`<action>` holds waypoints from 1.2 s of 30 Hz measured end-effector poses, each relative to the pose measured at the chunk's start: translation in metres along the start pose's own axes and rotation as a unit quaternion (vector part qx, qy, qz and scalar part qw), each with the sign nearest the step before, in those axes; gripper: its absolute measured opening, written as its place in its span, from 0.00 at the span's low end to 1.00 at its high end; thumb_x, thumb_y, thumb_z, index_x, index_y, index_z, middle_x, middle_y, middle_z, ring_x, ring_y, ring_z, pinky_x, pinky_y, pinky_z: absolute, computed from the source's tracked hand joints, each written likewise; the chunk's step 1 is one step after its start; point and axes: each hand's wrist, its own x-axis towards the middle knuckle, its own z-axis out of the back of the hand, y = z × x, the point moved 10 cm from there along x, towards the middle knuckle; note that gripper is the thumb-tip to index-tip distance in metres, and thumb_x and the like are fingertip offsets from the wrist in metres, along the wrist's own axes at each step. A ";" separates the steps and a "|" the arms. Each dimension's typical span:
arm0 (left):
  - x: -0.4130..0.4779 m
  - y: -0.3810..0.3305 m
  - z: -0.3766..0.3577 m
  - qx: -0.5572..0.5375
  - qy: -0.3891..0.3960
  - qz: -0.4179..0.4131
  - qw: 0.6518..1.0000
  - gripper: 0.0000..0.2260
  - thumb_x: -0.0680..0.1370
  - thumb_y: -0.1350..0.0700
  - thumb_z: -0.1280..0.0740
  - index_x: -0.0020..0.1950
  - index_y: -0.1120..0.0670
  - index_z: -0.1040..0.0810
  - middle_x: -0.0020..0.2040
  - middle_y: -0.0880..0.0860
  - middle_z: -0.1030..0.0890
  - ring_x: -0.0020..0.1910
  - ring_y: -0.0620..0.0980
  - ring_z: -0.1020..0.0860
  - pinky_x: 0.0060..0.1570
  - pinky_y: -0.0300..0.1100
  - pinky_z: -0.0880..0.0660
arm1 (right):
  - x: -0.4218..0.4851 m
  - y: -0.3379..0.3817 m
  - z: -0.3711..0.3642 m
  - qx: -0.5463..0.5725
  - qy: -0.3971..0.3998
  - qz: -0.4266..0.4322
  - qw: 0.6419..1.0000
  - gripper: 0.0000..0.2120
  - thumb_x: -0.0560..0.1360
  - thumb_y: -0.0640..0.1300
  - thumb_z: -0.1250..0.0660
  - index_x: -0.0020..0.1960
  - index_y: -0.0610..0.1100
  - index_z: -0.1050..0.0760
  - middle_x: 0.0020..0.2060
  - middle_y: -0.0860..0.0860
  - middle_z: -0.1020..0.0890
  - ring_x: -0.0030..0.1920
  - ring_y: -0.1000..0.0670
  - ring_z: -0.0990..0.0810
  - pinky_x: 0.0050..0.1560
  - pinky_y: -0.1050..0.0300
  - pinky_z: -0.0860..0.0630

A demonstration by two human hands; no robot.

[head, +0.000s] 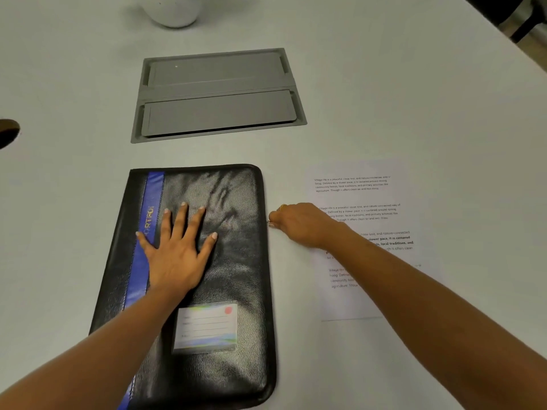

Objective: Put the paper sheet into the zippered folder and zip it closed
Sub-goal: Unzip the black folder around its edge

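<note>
A black zippered folder (236, 261) with a blue stripe and a clear label pocket lies flat on the table, cover down. My left hand (177, 247) presses flat on the cover, fingers spread. My right hand (299, 224) is at the folder's right edge, its fingertips pinching the small metal zipper pull (268, 222). The printed paper sheet (381, 202) lies on the table to the right of the folder, partly under my right forearm.
A grey recessed cable hatch (219, 96) is set in the table behind the folder. A white rounded object (171, 10) stands at the far edge. A dark round hole (9, 133) shows at the left. The pale table (414, 99) stretches to the right.
</note>
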 end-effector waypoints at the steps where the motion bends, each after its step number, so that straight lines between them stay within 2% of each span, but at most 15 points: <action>1: 0.000 0.000 0.000 0.001 -0.002 0.002 1.000 0.34 0.70 0.32 0.64 0.75 0.39 0.51 0.78 0.45 0.51 0.77 0.49 0.55 0.68 0.68 0.59 | 0.002 -0.002 0.000 0.008 0.019 -0.005 1.000 0.13 0.80 0.47 0.47 0.49 0.39 0.28 0.47 0.39 0.22 0.47 0.40 0.23 0.42 0.55 0.36; 5: 0.000 0.001 0.000 -0.001 -0.008 0.004 1.000 0.32 0.71 0.32 0.63 0.75 0.38 0.52 0.78 0.45 0.50 0.77 0.49 0.54 0.68 0.67 0.58 | 0.003 -0.003 -0.002 0.040 0.067 -0.005 0.997 0.13 0.80 0.47 0.46 0.46 0.39 0.28 0.47 0.39 0.22 0.48 0.42 0.24 0.43 0.56 0.37; 9: 0.000 0.002 -0.001 -0.006 -0.013 0.005 1.000 0.32 0.71 0.31 0.62 0.75 0.37 0.52 0.78 0.44 0.50 0.77 0.49 0.54 0.69 0.67 0.58 | 0.002 0.000 -0.004 0.048 0.085 0.002 0.995 0.10 0.80 0.46 0.45 0.41 0.45 0.35 0.47 0.39 0.23 0.49 0.42 0.25 0.43 0.56 0.37; 14: 0.000 0.001 0.000 -0.006 -0.016 0.002 1.000 0.32 0.71 0.31 0.63 0.74 0.37 0.52 0.77 0.44 0.50 0.77 0.48 0.54 0.69 0.66 0.57 | -0.002 0.001 -0.004 0.057 0.099 0.006 0.993 0.10 0.80 0.46 0.45 0.40 0.44 0.37 0.46 0.39 0.23 0.48 0.43 0.26 0.43 0.56 0.37; 18: 0.000 0.001 0.001 -0.010 -0.018 0.001 1.000 0.32 0.71 0.31 0.62 0.74 0.37 0.51 0.77 0.44 0.49 0.77 0.48 0.53 0.69 0.66 0.58 | -0.003 0.000 -0.004 0.075 0.092 0.000 0.993 0.11 0.80 0.46 0.45 0.40 0.45 0.37 0.43 0.40 0.24 0.42 0.46 0.30 0.43 0.55 0.36; 21: 0.000 0.000 0.001 -0.013 -0.015 -0.002 1.000 0.33 0.70 0.32 0.62 0.75 0.38 0.51 0.77 0.44 0.50 0.77 0.48 0.54 0.69 0.65 0.58 | -0.006 -0.006 -0.005 0.110 0.028 -0.032 0.993 0.13 0.80 0.47 0.45 0.38 0.44 0.35 0.39 0.43 0.26 0.41 0.45 0.28 0.43 0.54 0.32; 24: 0.000 0.000 0.000 -0.010 -0.015 -0.002 1.000 0.33 0.71 0.32 0.63 0.75 0.38 0.51 0.78 0.44 0.51 0.77 0.48 0.55 0.69 0.65 0.58 | -0.015 -0.011 0.000 0.152 -0.107 -0.087 0.979 0.14 0.78 0.47 0.42 0.42 0.38 0.26 0.43 0.41 0.24 0.45 0.41 0.23 0.45 0.51 0.28; 27: 0.000 0.000 -0.001 -0.002 -0.012 -0.003 1.000 0.32 0.71 0.32 0.63 0.75 0.38 0.52 0.78 0.44 0.51 0.77 0.48 0.55 0.70 0.65 0.58 | -0.028 -0.014 0.003 0.244 -0.228 -0.148 0.931 0.09 0.76 0.43 0.36 0.47 0.38 0.20 0.42 0.41 0.21 0.44 0.42 0.22 0.46 0.55 0.29; 29: 0.000 0.000 -0.001 -0.001 -0.010 -0.002 1.000 0.33 0.70 0.32 0.63 0.75 0.38 0.53 0.78 0.44 0.52 0.77 0.48 0.55 0.70 0.65 0.59 | -0.035 -0.017 0.002 0.291 -0.287 -0.186 0.893 0.07 0.74 0.40 0.34 0.47 0.39 0.18 0.41 0.41 0.19 0.43 0.44 0.22 0.43 0.62 0.33; 32: 0.000 0.000 -0.001 0.001 -0.009 -0.001 1.000 0.33 0.70 0.32 0.64 0.75 0.38 0.53 0.78 0.44 0.52 0.77 0.48 0.55 0.70 0.65 0.58 | -0.042 -0.020 -0.002 0.328 -0.332 -0.237 0.852 0.06 0.73 0.39 0.33 0.46 0.39 0.18 0.40 0.42 0.17 0.43 0.44 0.21 0.43 0.65 0.33; 34: 0.000 0.000 -0.001 0.001 -0.011 -0.002 1.000 0.33 0.70 0.32 0.64 0.75 0.38 0.53 0.78 0.44 0.51 0.77 0.48 0.55 0.70 0.65 0.58 | -0.044 -0.021 -0.004 0.340 -0.347 -0.257 0.836 0.06 0.73 0.39 0.33 0.45 0.39 0.18 0.39 0.41 0.18 0.42 0.44 0.22 0.41 0.64 0.35; 36: 0.000 -0.001 -0.001 0.004 -0.010 -0.004 1.000 0.33 0.71 0.32 0.64 0.75 0.38 0.53 0.78 0.44 0.52 0.77 0.48 0.55 0.70 0.65 0.58 | -0.045 -0.019 -0.003 0.341 -0.360 -0.269 0.826 0.06 0.74 0.38 0.34 0.45 0.39 0.18 0.39 0.41 0.20 0.40 0.47 0.26 0.37 0.69 0.39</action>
